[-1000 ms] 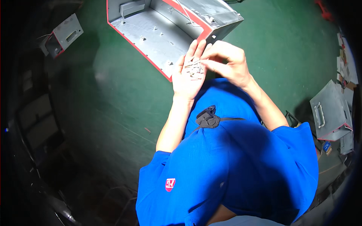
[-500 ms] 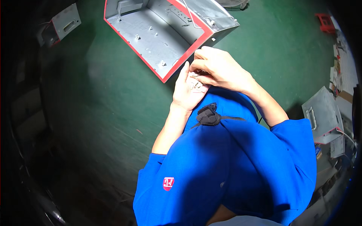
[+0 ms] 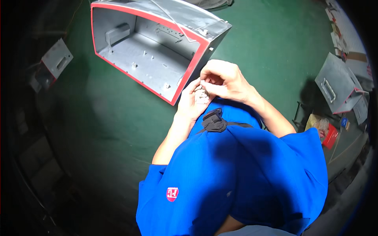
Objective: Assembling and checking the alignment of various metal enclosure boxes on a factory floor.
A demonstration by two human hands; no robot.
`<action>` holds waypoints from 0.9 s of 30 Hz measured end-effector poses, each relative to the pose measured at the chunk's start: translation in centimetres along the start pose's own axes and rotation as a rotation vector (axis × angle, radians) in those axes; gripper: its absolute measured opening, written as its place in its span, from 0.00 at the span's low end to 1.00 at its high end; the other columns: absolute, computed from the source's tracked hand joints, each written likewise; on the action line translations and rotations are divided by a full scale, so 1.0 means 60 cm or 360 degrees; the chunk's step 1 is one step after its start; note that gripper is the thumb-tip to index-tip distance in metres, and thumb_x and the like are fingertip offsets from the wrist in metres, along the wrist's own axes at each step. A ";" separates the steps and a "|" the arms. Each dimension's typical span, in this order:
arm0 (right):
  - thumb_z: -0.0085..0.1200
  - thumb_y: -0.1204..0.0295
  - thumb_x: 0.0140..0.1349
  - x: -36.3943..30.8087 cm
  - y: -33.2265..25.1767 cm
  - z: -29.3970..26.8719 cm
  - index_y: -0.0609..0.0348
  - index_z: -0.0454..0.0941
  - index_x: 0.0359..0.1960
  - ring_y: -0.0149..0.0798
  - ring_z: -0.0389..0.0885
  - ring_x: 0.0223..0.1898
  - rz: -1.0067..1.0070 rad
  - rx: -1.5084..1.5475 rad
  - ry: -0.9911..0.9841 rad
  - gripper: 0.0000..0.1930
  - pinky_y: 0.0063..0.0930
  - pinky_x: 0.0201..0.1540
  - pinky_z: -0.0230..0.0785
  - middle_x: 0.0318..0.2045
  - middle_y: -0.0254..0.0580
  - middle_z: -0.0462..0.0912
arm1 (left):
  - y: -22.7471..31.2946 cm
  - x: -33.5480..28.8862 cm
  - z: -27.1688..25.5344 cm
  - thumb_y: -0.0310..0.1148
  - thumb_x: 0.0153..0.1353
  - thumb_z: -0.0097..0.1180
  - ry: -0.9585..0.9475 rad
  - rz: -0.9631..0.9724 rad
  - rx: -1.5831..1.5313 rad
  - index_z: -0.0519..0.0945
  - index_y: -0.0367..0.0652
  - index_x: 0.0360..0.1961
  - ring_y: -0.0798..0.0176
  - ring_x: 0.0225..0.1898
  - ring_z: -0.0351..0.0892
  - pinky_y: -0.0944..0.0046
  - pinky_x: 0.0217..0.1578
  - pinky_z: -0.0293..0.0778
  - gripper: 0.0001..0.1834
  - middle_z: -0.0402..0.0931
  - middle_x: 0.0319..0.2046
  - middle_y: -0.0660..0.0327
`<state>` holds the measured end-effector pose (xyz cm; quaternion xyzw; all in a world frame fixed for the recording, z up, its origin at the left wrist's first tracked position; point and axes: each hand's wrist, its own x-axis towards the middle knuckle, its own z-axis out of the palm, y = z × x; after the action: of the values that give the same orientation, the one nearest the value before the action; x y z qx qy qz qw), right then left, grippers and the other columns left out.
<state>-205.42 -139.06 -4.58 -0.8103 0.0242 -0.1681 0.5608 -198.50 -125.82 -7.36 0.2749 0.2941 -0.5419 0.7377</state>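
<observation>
Several small white pieces (image 3: pixel 201 96) lie in the cupped palm of my left hand (image 3: pixel 186 106); their exact kind is too small to make out. Above that palm, my right hand (image 3: pixel 227 80) pinches one small white piece between thumb and forefinger. Just beyond both hands stands a grey metal cabinet (image 3: pixel 151 70) with a red-edged open front. Inside it, small white clips (image 3: pixel 134 65) stick up from the panel, and a grey bracket (image 3: pixel 118 34) sits at its left end.
Another grey metal box (image 3: pixel 332 84) with a handle stands at the right, near a red-and-yellow bag (image 3: pixel 330 135). A similar smaller box (image 3: pixel 59 59) is at the far left. The floor (image 3: pixel 260 51) is green.
The view has shifted, so the cabinet appears further left and lower. My right fingers have lifted slightly from the palm, and a white piece now shows in their pinch.
</observation>
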 end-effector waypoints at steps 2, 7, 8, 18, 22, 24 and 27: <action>0.58 0.77 0.53 -0.016 0.002 0.008 0.62 0.74 0.28 0.23 0.73 0.27 0.0197 0.0159 0.0328 0.04 0.18 0.34 0.68 0.25 0.33 0.76 | 0.026 0.005 -0.050 0.33 0.66 0.44 -0.0499 -0.0239 -0.0043 0.71 0.32 0.43 0.70 0.25 0.68 0.74 0.21 0.68 0.13 0.67 0.26 0.62; 0.61 0.78 0.52 -0.011 0.091 0.040 0.61 0.76 0.30 0.23 0.77 0.28 0.0298 0.0659 0.0996 0.06 0.18 0.34 0.71 0.26 0.32 0.80 | 0.078 -0.012 -0.040 0.31 0.68 0.42 -0.0640 -0.0181 -0.0233 0.69 0.36 0.34 0.74 0.18 0.53 0.76 0.10 0.49 0.08 0.55 0.21 0.67; 0.61 0.78 0.52 -0.008 0.092 0.050 0.61 0.76 0.30 0.23 0.77 0.28 0.0289 0.0780 0.1062 0.06 0.18 0.34 0.71 0.26 0.33 0.80 | 0.088 -0.010 -0.045 0.31 0.68 0.41 -0.0676 -0.0111 -0.0275 0.70 0.35 0.39 0.75 0.17 0.52 0.76 0.10 0.48 0.09 0.54 0.20 0.68; 0.61 0.79 0.52 0.002 0.065 0.071 0.62 0.75 0.28 0.24 0.78 0.34 0.0117 0.1059 0.1197 0.06 0.19 0.38 0.72 0.28 0.35 0.80 | 0.104 -0.021 -0.037 0.34 0.68 0.42 -0.0515 0.0169 0.0615 0.62 0.33 0.60 0.79 0.17 0.51 0.80 0.11 0.48 0.22 0.51 0.20 0.71; 0.60 0.79 0.52 -0.003 0.079 0.085 0.61 0.75 0.29 0.24 0.78 0.34 0.0062 0.0871 0.1176 0.05 0.19 0.39 0.72 0.28 0.34 0.80 | 0.099 -0.015 -0.048 0.34 0.68 0.43 -0.0501 0.0242 0.0710 0.63 0.34 0.59 0.79 0.16 0.50 0.80 0.10 0.46 0.22 0.50 0.19 0.71; 0.60 0.79 0.52 0.001 0.074 0.087 0.61 0.76 0.29 0.24 0.78 0.34 0.0063 0.1003 0.1175 0.05 0.20 0.40 0.72 0.29 0.34 0.80 | 0.103 -0.013 -0.049 0.34 0.68 0.43 -0.0456 0.0330 0.0785 0.64 0.33 0.59 0.79 0.16 0.49 0.81 0.10 0.46 0.22 0.50 0.19 0.72; 0.61 0.77 0.52 0.005 0.080 0.088 0.61 0.76 0.28 0.23 0.77 0.32 0.0003 0.0989 0.1159 0.06 0.20 0.37 0.71 0.28 0.34 0.80 | 0.103 -0.018 -0.051 0.32 0.68 0.42 -0.0559 0.0302 0.0668 0.63 0.33 0.60 0.79 0.16 0.48 0.80 0.10 0.46 0.21 0.49 0.20 0.72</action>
<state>-202.86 -136.15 -10.57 -0.4927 0.1684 -0.4399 0.7317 -193.24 -121.32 -8.09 0.3497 0.0161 -0.5589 0.7517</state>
